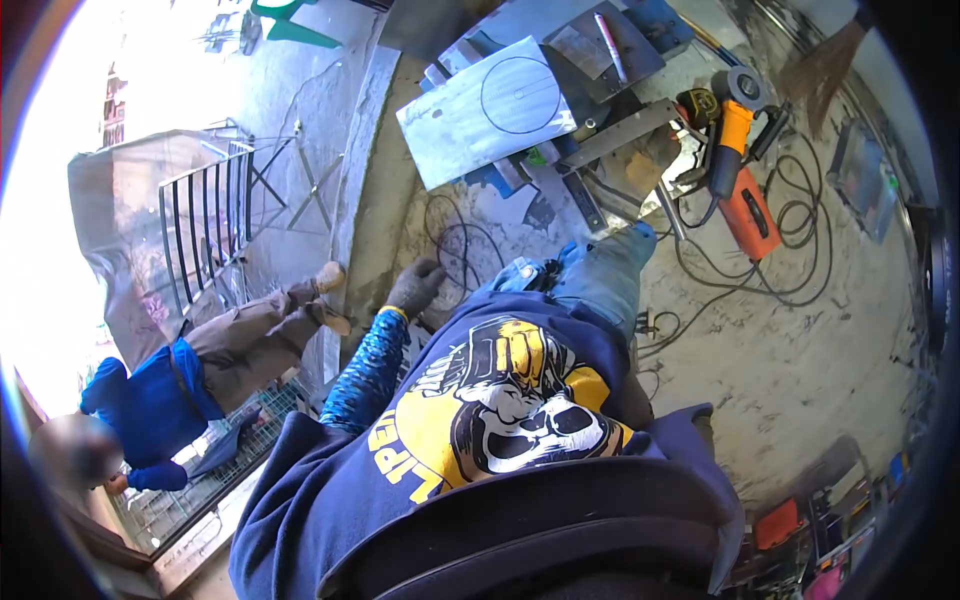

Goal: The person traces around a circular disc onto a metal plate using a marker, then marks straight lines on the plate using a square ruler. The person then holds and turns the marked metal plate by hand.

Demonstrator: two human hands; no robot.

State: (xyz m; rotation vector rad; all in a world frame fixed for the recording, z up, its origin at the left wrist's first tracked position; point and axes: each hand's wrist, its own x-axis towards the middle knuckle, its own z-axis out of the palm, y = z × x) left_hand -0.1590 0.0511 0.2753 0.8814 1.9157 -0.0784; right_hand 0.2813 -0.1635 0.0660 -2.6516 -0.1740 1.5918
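My left hand (416,287), in a dark grey glove, hangs beside my left hip above the floor. Its fingers look loosely bent and apart, and I see nothing in them. A coiled black cable (465,240) lies on the floor close by. My right hand is out of sight, hidden by my navy shirt (420,420). In front of my legs is a pale metal plate (440,135) with a circle drawn on it. A white marker (610,48) rests on a darker metal piece behind it.
Right of the plate are a flat metal bar (625,135), a tape measure (698,105), an orange angle grinder (735,130) and an orange tool (750,215) amid looped cables. At left, another person (165,390) is near a black metal railing (205,220). Various tools lie lower right.
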